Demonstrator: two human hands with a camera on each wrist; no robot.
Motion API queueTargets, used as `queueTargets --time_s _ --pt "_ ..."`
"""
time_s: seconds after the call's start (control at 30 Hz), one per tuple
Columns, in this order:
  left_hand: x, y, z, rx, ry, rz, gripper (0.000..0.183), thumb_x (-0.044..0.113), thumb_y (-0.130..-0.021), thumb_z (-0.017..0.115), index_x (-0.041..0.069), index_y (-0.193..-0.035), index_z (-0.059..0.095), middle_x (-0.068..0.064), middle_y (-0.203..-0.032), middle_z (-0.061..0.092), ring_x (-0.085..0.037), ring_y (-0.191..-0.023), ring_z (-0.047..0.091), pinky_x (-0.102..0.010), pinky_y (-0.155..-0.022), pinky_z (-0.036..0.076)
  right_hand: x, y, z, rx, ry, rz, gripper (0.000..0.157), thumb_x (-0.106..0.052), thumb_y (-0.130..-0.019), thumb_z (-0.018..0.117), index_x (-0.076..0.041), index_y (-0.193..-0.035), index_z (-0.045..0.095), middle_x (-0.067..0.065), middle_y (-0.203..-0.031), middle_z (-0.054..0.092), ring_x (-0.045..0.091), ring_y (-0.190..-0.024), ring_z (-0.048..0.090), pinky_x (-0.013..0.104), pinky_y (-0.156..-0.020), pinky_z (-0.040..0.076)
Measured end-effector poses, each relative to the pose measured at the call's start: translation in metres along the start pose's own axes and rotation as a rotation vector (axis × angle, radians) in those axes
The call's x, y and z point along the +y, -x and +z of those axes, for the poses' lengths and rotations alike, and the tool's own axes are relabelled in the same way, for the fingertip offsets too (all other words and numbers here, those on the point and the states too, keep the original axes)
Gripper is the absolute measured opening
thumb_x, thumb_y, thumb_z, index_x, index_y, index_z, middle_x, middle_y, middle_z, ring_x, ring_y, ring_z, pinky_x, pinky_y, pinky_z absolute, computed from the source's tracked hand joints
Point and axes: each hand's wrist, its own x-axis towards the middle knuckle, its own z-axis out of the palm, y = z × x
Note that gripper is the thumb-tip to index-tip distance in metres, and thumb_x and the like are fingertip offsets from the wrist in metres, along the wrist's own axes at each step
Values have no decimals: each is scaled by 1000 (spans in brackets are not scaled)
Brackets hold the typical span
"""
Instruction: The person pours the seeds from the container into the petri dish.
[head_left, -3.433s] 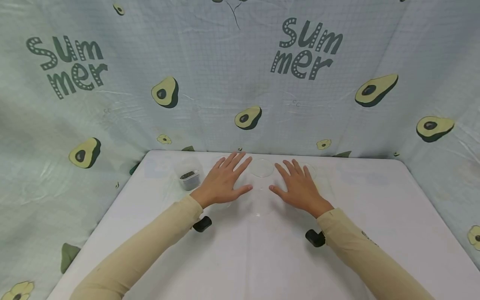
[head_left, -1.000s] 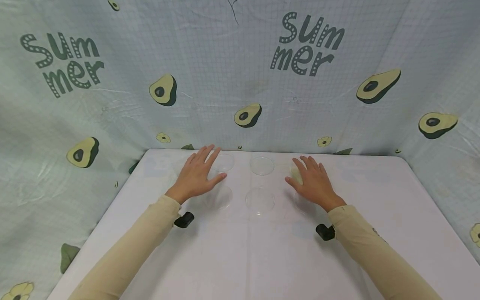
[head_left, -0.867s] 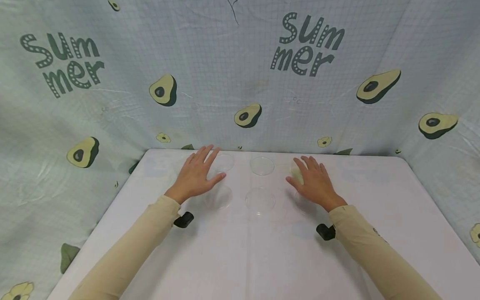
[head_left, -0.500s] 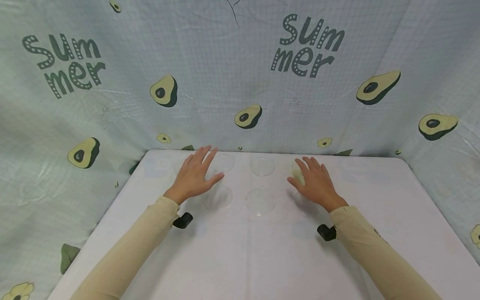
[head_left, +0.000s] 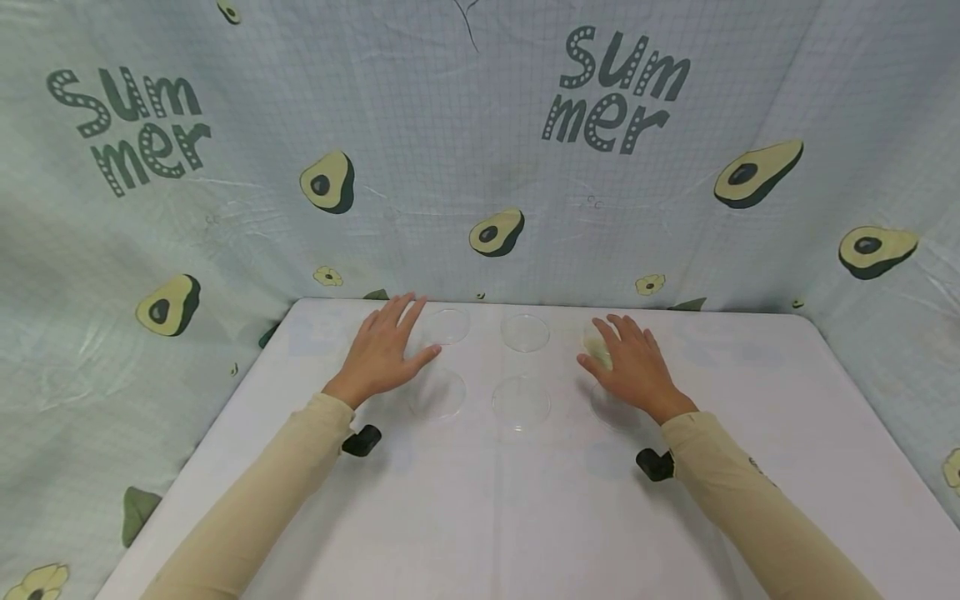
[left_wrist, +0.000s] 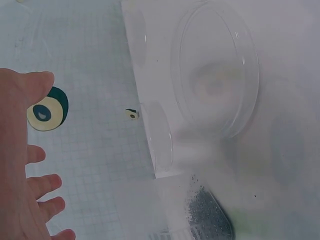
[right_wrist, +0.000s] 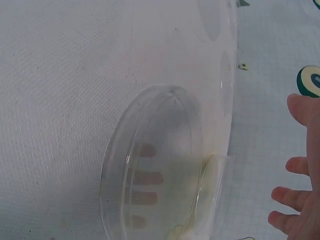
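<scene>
Fingers spread, my left hand (head_left: 378,354) hovers over the left of the table, holding nothing. Below it, in the left wrist view, a clear container of dark grains (left_wrist: 207,215) shows; the hand hides it in the head view. My right hand (head_left: 633,362), likewise loose-fingered and holding nothing, hovers over the right-hand dishes. Between the hands lie clear round dishes in two rows: back left (head_left: 448,327), back middle dish (head_left: 525,333), front left dish (head_left: 438,396), front middle dish (head_left: 521,402). A back right dish with pale yellow contents (head_left: 596,346) and a front right dish (right_wrist: 155,165) are partly covered by my right hand.
The white tabletop (head_left: 450,517) reaches toward me in front of the dishes. A cloth backdrop (head_left: 420,125) printed with avocados and lettering rises along the back and sides. A black wrist camera (head_left: 362,441) sits under the left sleeve, another black camera (head_left: 655,465) under the right.
My hands have moved apart, the left one leftward over the grain container, the right one a little rightward, uncovering the middle dishes. In the last second they drift only slightly outward.
</scene>
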Motion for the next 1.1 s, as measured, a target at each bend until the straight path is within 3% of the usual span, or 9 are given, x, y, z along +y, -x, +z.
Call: queueTargets --time_s 0.7,1.1 --pt "-22 2 4 12 9 -71 77 51 -94 52 9 -152 25 -17 -155 29 -34 -145 24 -58 -116 22 13 0 1 16 -10 0 72 -47 -96 53 -5 -149 31 24 -153 29 43 -143 21 67 -114 14" --pt "-35 5 6 30 44 -102 80 52 -94 52 8 -153 23 -18 -156 26 -34 -145 24 -56 -115 24 26 -1 5 59 -4 0 70 -46 -96 53 -1 -146 34 27 -148 35 43 -138 30 66 -111 22"
